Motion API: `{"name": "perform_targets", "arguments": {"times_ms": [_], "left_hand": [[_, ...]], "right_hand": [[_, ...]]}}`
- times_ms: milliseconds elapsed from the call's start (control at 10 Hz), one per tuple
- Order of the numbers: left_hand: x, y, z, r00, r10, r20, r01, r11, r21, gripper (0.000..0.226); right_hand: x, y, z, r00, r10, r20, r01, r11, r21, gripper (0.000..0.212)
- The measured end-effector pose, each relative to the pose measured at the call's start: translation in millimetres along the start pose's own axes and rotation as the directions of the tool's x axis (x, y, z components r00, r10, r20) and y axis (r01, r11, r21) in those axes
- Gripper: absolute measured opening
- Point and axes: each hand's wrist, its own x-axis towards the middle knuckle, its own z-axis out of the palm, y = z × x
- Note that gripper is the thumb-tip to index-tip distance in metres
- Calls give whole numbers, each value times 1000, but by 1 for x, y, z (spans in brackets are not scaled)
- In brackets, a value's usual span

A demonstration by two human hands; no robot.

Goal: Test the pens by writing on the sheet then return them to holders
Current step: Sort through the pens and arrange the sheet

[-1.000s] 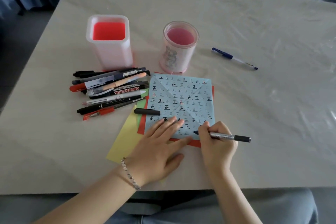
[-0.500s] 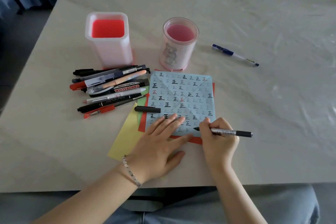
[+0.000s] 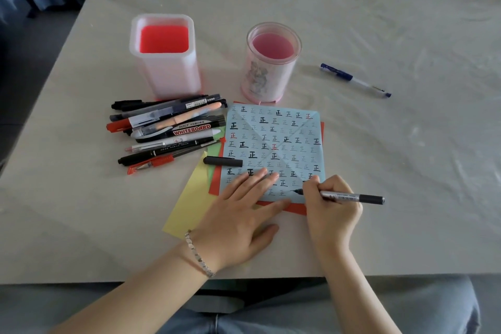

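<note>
Left grip released, fingers straight, pressing flat on the sheet at its near edge. Right grip clenched round a black pen, tip on the sheet's near right corner. I read the sheet as blue, with rows of small written marks. Cap lies on its left edge. Pen pile sits further left. Behind: square holder, round holder. Blue pen lies far right on the desk.
</note>
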Motion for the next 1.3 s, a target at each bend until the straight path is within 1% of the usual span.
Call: {"name": "perform_targets", "arguments": {"times_ms": [200, 300, 400, 500, 600, 700, 1000, 1200, 1300], "left_hand": [[0, 0, 1, 1000, 0, -3, 0, 1000, -8, 40], [0, 0, 1, 1000, -2, 2, 2, 1000, -2, 40], [0, 0, 1, 1000, -5, 0, 5, 1000, -9, 40], [1, 0, 1, 1000, -6, -6, 6, 1000, -12, 40], [1, 0, 1, 1000, -6, 1, 6, 1000, -10, 40], [1, 1, 0, 1000, -10, 0, 10, 1000, -14, 40], [1, 1, -1, 1000, -11, 1, 11, 1000, -15, 40], [1, 0, 0, 1000, -11, 6, 11, 1000, -17, 40], [1, 0, 0, 1000, -1, -4, 1, 1000, -13, 40]], "right_hand": [[-1, 2, -1, 1000, 13, 28, -14, 1000, 28, 36], [-1, 1, -2, 1000, -3, 28, 2, 1000, 21, 40], [0, 2, -2, 1000, 22, 19, -22, 1000, 8, 46], [0, 2, 0, 1000, 15, 14, -15, 1000, 5, 36], [0, 2, -1, 1000, 17, -2, -17, 1000, 19, 35], [0, 2, -1, 1000, 6, 4, -7, 999, 47, 36], [0, 0, 0, 999, 7, 38, -9, 999, 48, 33], [0, 3, -1, 998, 36, 44, -37, 999, 28, 45], [0, 0, 0, 998, 37, 45, -38, 999, 29, 43]]}}
